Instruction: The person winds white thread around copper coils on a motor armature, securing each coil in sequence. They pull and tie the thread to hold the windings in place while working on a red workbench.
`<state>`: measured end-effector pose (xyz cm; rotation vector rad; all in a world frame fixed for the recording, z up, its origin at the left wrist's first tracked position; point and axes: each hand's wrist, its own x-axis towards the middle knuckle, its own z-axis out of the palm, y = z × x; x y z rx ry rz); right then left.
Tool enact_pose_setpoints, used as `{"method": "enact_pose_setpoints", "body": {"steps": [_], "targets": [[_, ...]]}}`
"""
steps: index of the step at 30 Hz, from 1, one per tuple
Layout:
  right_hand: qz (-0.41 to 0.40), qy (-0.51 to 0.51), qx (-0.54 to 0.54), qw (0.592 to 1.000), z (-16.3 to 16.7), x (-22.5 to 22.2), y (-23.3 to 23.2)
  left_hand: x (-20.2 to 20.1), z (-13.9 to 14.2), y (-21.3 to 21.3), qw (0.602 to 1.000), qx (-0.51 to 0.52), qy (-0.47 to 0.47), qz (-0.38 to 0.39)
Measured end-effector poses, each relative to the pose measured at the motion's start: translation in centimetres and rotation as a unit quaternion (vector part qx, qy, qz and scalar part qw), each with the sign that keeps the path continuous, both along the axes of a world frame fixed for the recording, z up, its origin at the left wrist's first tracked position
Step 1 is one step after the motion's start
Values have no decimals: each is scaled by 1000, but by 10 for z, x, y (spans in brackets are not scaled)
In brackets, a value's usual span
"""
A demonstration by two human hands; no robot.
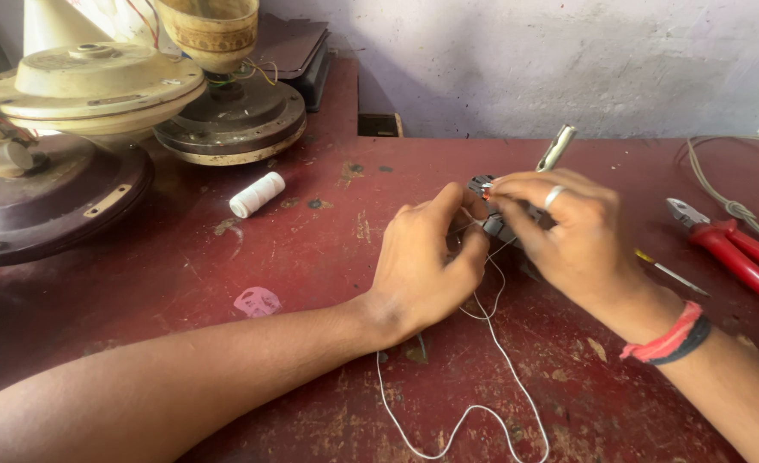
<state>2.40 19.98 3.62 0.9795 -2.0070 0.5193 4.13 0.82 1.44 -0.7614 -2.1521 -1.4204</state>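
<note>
Bench [225, 257], red: fan motors [234, 120] rear left, white spool [257, 194], red pliers [740, 253] right. Centre: left hand [422, 266] and right hand [568, 231] together, fingers pinched on white thread [499, 351] at small dark part [495, 225], mostly hidden. Metal tool [556, 147] behind, partly covered.

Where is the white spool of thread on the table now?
In the head view, the white spool lies on its side on the red table, left of the left hand, just in front of the fan motor housings.
</note>
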Motion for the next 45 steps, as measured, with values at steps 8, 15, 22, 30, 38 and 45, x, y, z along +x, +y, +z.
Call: {"method": "enact_pose_setpoints", "body": {"steps": [8,15,22,30,38,45], "targets": [[-6,-101,-21,995,-5,-2,-1,-6,-5,-7,989,9,141,-38],[17,-110,34,993,-7,-5,4,-14,-6,2,994,55,95,19],[21,-273,-68,959,-8,2,5,-22,-7,3,994,99,-28,-26],[19,-184,-58,981,4,15,1,-24,-7,4,985,125,-85,-77],[-32,4,98,995,13,22,-12,-24,-6,1,990,107,-78,-40],[-7,28,50,998,11,46,-27,-28,-12,-4,991,118,63,27]]}}
